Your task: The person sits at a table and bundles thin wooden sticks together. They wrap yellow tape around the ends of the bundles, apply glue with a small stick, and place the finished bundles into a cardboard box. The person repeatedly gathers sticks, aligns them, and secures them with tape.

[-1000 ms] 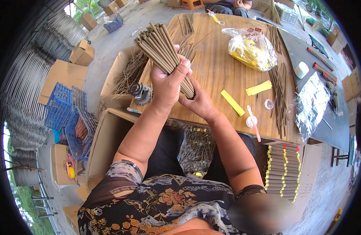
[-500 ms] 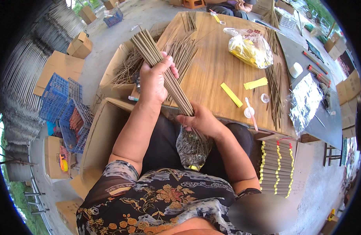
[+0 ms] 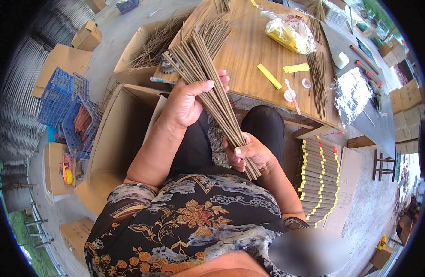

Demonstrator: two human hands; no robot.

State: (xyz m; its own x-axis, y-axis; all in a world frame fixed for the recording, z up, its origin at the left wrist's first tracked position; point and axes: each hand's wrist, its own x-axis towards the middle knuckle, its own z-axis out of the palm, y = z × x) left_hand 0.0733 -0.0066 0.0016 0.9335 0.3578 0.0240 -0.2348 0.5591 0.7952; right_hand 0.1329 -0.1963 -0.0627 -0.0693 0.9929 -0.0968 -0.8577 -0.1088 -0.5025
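Observation:
A loose bundle of thin brown incense sticks (image 3: 220, 105) slants across my lap, its upper end fanned out toward the table. My left hand (image 3: 188, 99) supports the bundle around its upper middle, thumb across the top and fingers behind. Near the lower end my right hand (image 3: 251, 154) is closed round the same sticks, its thumb on top. Behind the fanned end, more loose sticks (image 3: 217, 34) lie on the left part of the wooden table (image 3: 247, 69).
Yellow paper strips (image 3: 269, 76), a clear bag of yellow strips (image 3: 291, 34) and a pink-handled brush (image 3: 292, 96) lie on the table. Finished bundles with yellow bands (image 3: 319, 180) lie low on the right. An open cardboard box (image 3: 120, 124) and blue crates (image 3: 78, 129) stand left.
The bundle has come down closer to my body, and its upper end has spread wider. Both hands moved lower with it. The view has tilted down.

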